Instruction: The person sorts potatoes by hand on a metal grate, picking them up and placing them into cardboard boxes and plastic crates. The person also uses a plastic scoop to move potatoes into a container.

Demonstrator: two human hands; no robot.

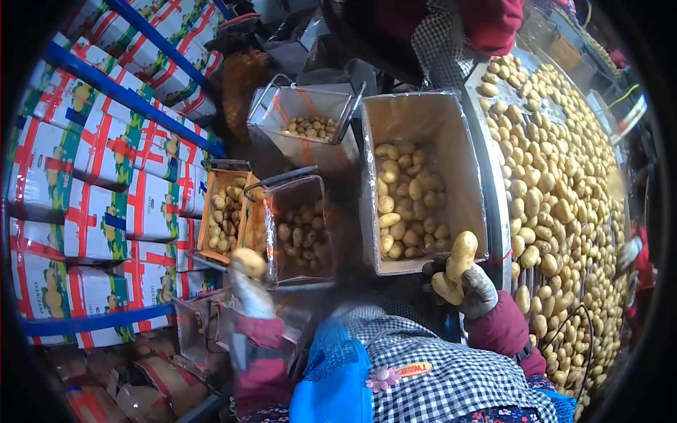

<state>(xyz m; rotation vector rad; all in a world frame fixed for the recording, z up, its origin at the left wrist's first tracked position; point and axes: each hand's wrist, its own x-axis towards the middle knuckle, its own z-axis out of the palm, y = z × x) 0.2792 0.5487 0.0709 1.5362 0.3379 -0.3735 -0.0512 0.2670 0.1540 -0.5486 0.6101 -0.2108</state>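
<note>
My left hand (252, 292), in a pale glove and blurred, is closed around a potato (249, 263) near the wooden crate (206, 211). My gloved right hand (478, 290) holds potatoes, a long one (462, 255) upright and another (446, 287) below it, at the near right corner of a large lined box (416, 121). Several potatoes lie in that box. The wooden crate and a lined bin (300, 271) beside it also hold potatoes.
Many potatoes cover the sorting table (502, 204) on the right. Another person's sleeve (493, 25) is at the top, and another gloved hand (630, 252) at the far right. Stacked potato cartons (88, 222) stand behind blue bars (127, 95) at left. A handled bin (300, 151) stands further back.
</note>
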